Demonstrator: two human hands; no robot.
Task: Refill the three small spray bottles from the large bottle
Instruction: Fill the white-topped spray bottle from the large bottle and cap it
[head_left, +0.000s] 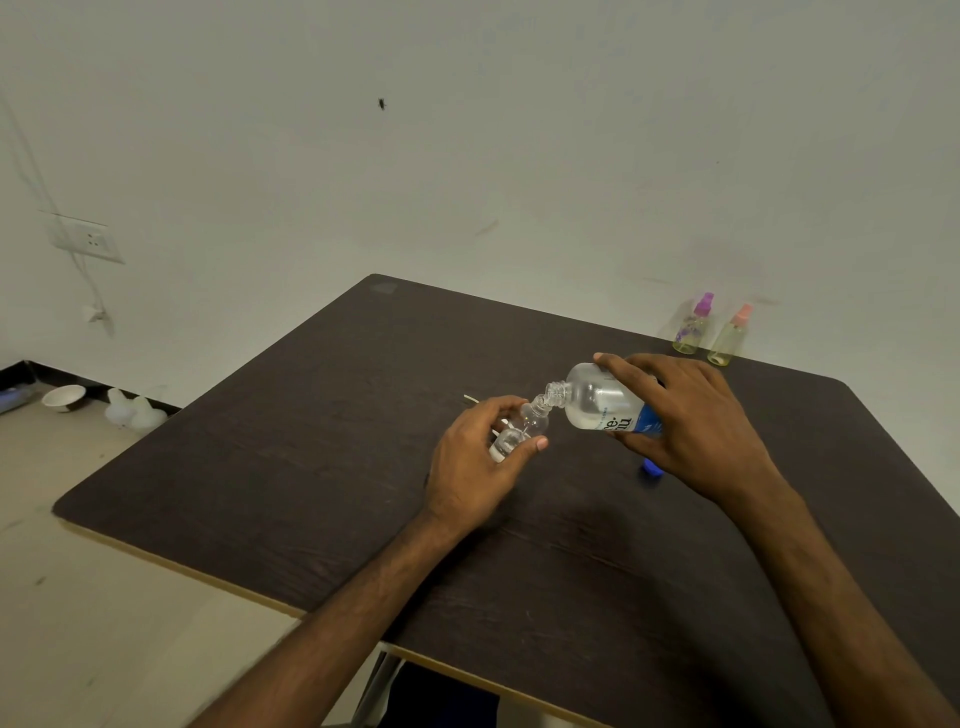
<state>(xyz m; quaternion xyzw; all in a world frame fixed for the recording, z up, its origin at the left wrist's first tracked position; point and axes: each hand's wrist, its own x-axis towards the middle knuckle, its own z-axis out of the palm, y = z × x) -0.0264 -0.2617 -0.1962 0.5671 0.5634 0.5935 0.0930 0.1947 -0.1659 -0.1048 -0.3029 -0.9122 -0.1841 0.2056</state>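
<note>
My right hand (691, 421) grips the large clear bottle (597, 397) with a blue label, tipped on its side with its open neck pointing left. Its neck meets the open mouth of a small clear spray bottle (532, 418), which my left hand (478, 462) holds tilted above the dark table (311, 467). A blue cap (651, 467) lies on the table under my right hand. Two other small spray bottles stand upright at the table's far right edge: one with a purple top (693, 325), one with a pink top (730, 335).
A thin pale stick (471, 399) lies on the table just beyond my left hand. On the floor at the left are a white bowl (63, 397) and white plastic pieces (132, 410). A wall socket (88, 241) with a hanging cable is on the left wall.
</note>
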